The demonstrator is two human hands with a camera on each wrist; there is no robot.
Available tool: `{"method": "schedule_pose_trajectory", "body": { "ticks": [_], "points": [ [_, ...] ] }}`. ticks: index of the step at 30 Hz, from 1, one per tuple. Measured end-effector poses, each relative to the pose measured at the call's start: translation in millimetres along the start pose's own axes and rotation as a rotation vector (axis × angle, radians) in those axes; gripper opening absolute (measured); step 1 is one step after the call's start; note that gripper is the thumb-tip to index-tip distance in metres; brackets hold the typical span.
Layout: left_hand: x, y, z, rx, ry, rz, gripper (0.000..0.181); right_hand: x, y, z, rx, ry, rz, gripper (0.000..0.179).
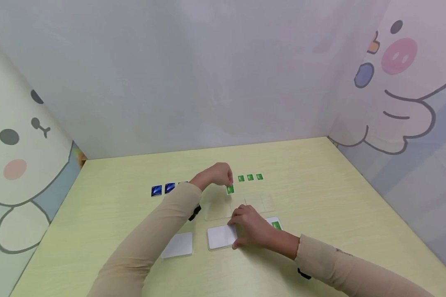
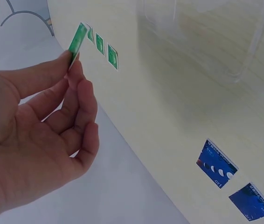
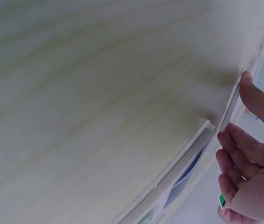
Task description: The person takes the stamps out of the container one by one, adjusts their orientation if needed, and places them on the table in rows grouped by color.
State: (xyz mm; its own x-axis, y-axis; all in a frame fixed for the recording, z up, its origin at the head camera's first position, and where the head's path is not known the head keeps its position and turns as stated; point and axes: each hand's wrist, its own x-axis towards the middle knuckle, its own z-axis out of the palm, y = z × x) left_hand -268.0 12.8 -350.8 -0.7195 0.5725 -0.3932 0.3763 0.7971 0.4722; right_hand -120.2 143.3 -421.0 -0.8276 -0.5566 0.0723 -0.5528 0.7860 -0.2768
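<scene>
My left hand pinches a small green stamp between thumb and fingertips, beyond the clear plastic holders. The other fingers are loosely curled in the left wrist view. Nearer the front, my right hand holds a white card by its two long edges, fingers on the far edge and thumb on the near one. Part of this card is hidden under the hand. Just right of that hand, another white card carries a green stamp; the wrist covers some of it.
Three green stamps lie in a row toward the back. Several blue stamps lie at the left, partly behind my left arm. Another white card lies beside the left forearm. Fabric walls surround the table.
</scene>
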Motion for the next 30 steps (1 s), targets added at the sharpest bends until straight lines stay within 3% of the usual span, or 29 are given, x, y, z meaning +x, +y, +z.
{"method": "schedule_pose_trajectory", "body": {
  "ticks": [19, 30],
  "points": [
    [24.8, -5.4, 1.2, 0.047, 0.03, -0.058, 0.008, 2.7, 2, 0, 0.002, 0.0, -0.012, 0.053],
    [48.3, -9.4, 6.8, 0.103, 0.072, -0.02, 0.008, 1.5, 2, -1, 0.014, -0.009, -0.005, 0.053]
  ]
}}
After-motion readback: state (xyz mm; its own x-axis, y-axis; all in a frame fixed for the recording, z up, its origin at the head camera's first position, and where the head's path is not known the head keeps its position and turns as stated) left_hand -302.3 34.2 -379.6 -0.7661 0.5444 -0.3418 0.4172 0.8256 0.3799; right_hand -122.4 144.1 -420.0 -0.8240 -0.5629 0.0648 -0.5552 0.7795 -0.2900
